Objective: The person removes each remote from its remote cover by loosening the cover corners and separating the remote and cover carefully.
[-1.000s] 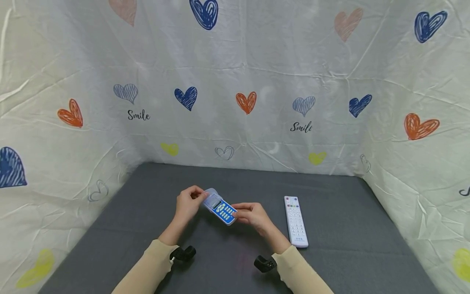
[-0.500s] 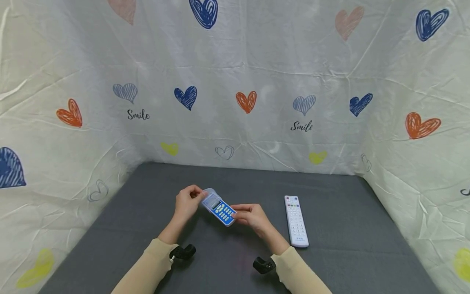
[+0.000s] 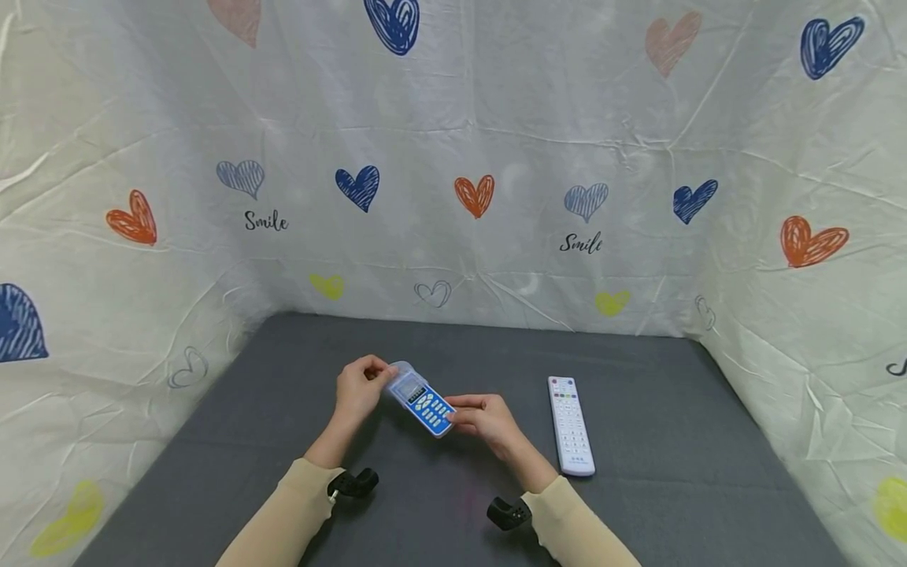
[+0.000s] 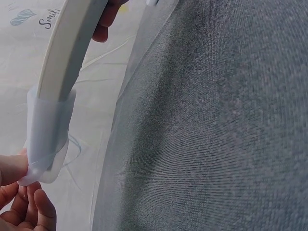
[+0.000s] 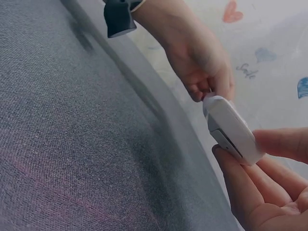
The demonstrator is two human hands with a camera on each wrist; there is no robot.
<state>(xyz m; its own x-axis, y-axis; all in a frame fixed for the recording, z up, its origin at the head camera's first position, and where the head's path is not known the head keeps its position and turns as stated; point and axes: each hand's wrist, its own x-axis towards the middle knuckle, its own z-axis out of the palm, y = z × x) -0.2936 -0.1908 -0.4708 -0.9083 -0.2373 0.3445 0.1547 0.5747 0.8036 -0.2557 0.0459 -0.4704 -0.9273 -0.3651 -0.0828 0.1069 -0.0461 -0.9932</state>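
A small remote control [image 3: 431,409] with a blue face, a little screen and pale buttons is held aslant above the table. A translucent soft cover [image 3: 404,380] sleeves its upper, screen end; the button end is bare. My left hand [image 3: 357,390] pinches the closed end of the cover between thumb and fingers. At the other end, my right hand [image 3: 492,421] grips the remote, thumb on one face and fingers on the other. The left wrist view shows the cover's edge [image 4: 50,98] partway along the remote's pale side [image 4: 72,48].
A longer white remote control [image 3: 571,429] lies on the dark grey tablecloth [image 3: 652,441], right of my right hand. White sheeting [image 3: 524,236] printed with hearts encloses the table at the back and both sides. Black wrist cameras [image 3: 354,483] sit at both cuffs.
Both hands and the small remote have drifted slightly to the left. The grip of each hand looks the same, and the cover remains around the screen end.
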